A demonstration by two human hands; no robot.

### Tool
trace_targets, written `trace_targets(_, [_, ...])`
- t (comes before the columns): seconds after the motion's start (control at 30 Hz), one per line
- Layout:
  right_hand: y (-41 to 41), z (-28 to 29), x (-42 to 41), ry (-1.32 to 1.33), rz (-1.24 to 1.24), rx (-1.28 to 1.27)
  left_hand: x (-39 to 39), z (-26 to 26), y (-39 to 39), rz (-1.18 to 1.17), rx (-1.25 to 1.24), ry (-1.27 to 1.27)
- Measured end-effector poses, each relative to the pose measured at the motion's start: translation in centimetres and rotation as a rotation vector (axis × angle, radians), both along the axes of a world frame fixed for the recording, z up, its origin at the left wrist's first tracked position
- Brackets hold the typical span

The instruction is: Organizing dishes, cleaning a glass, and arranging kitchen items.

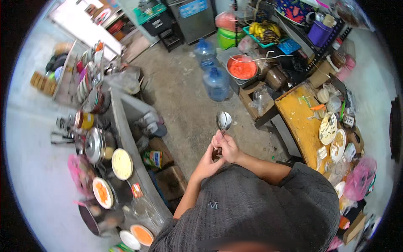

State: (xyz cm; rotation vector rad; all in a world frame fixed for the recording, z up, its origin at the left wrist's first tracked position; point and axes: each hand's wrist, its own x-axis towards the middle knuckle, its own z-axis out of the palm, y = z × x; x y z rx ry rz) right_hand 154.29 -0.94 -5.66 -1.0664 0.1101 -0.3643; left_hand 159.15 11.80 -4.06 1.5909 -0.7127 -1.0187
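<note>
Two metal spoons (224, 120), their bowls overlapping and pointing away from me, stand out above my right hand (230, 147). That hand is closed around their handles, thumb on top. My left hand (207, 164) meets it from below left, its fingertips against the right hand's fingers and its thumb reaching across. Whether the left fingers also hold the handles is hidden. Both hands are in front of my dark grey shirt (252, 201), above the concrete floor (179, 104).
At left, a counter (118, 110) bears a plate of orange pieces (102, 192), a pale-filled plate (122, 164) and a lidded pot (94, 145). At right is a yellow table (296, 116) with used plates (337, 145). Blue water jugs (216, 83) stand ahead, beside a bowl of red-orange contents (241, 67).
</note>
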Motion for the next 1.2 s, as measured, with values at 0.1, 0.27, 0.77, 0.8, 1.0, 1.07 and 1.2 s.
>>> trace_targets(0.1, [-2.1,0.0,2.7,-0.061,-0.162,-0.189,3.0,0.0,-2.3,0.019,-0.127,-0.071])
trace_targets(0.27, [-5.0,1.3,7.2,0.044,-0.306,-0.431,11.3,-2.6,-6.3,-0.197,-0.184,0.098])
trace_targets(0.77, [-9.4,8.9,13.3,0.396,-0.724,-0.197,22.9,1.0,-18.3,-0.568,-0.330,-0.374])
trace_targets(0.8, [-9.9,9.4,13.0,0.374,-0.791,-0.127,23.0,0.9,-19.2,-0.586,-0.333,-0.366])
trace_targets(1.0, [-15.0,10.3,11.6,0.238,-0.872,-0.056,24.1,-0.9,-26.0,-0.830,-0.382,-0.232])
trace_targets(1.07, [-17.3,10.5,10.9,0.193,-0.850,-0.028,23.6,-0.2,-28.0,-0.874,-0.355,-0.103])
trace_targets(1.2, [-21.7,12.3,9.5,0.210,-0.724,-0.024,23.8,-0.1,-32.2,-1.066,-0.219,0.246])
